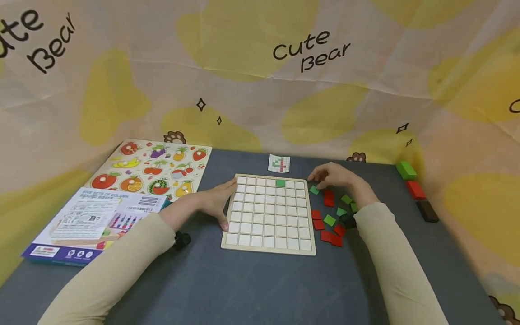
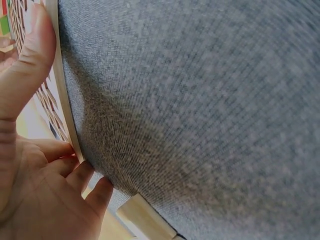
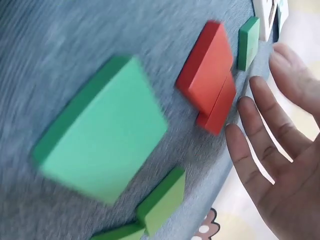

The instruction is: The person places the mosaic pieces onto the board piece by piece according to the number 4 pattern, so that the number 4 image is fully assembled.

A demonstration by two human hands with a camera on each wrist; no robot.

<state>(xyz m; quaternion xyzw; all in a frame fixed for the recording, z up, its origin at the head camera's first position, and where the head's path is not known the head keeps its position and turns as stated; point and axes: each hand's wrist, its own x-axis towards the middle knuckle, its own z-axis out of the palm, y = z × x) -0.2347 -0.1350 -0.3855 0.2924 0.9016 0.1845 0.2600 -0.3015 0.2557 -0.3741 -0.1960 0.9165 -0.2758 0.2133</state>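
A wooden grid board lies in the middle of the grey table, with one green tile set in its top row. My left hand rests open against the board's left edge; the left wrist view shows its thumb lying along that edge. My right hand hovers open and holds nothing, just right of the board's top corner. It is over loose red tiles and green tiles. In the right wrist view its straight fingers are beside a red pair and a big green tile.
A small pattern card lies behind the board. A fruit puzzle and a printed box sit at the left. Green, red and dark blocks line the table's right edge. A patterned cloth wall encloses the table.
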